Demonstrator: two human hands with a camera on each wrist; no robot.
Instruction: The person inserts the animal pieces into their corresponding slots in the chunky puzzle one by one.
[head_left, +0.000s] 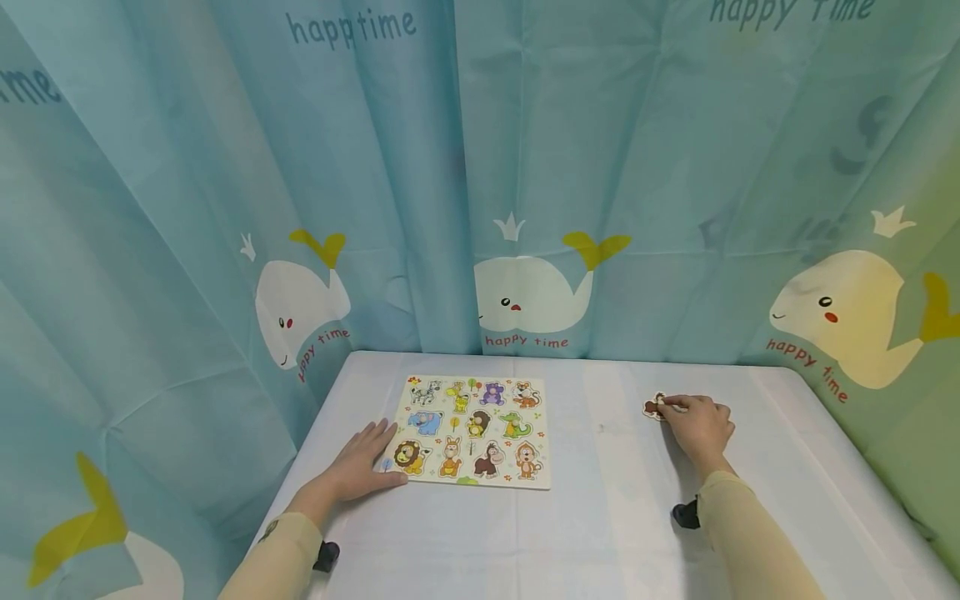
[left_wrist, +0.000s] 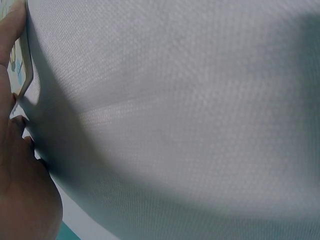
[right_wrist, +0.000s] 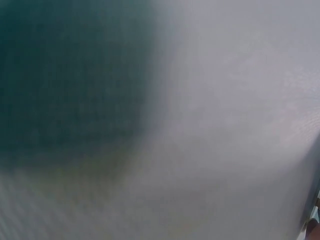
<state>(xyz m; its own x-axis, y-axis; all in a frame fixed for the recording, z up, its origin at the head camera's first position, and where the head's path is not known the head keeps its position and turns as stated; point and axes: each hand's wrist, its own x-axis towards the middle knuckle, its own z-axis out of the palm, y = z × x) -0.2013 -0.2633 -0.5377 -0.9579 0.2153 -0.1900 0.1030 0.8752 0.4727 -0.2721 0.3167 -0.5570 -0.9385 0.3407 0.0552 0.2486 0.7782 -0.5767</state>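
Note:
A flat puzzle board (head_left: 468, 482) with several animal pictures, among them a zebra, an elephant and a lion, lies on the left half of the table. My left hand (head_left: 356, 468) rests at its lower left corner, fingers spread along the left edge and thumb against the front edge. The left wrist view catches part of the left hand (left_wrist: 25, 195) beside the board's corner (left_wrist: 25, 75). Far to the right, my right hand (head_left: 701, 429) pinches a small brown animal puzzle piece (head_left: 651, 407) at the tabletop. The right wrist view is mostly blurred cloth, with a fingertip at the lower right.
A white cloth covers the table (head_left: 592, 533). Behind it hangs a blue curtain (head_left: 420, 167) with whale prints, meeting the back edge. Greenish curtain (head_left: 922, 467) borders the right side. A small black device (head_left: 686, 515) sits at the right wrist, another (head_left: 326, 557) at the left.

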